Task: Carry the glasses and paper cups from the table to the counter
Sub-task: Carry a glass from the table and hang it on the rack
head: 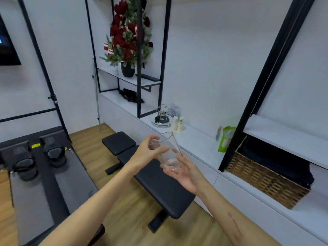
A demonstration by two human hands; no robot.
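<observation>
A clear drinking glass [168,151] is held in the air in front of me, tilted, its rim up and to the left. My left hand [147,153] pinches it near the rim. My right hand [184,173] cups its base from below, fingers spread. The white counter [198,144] runs along the wall just beyond the glass. Two white paper cups [177,124] stand upside down on the counter, next to a round glass rack [162,118] on a plate.
A black padded bench [156,183] stands on the wooden floor below my hands. A green pouch [226,139] and a wicker basket [266,181] sit on the counter to the right. Black metal frame posts [266,82] rise from the counter. Exercise equipment [35,166] fills the left.
</observation>
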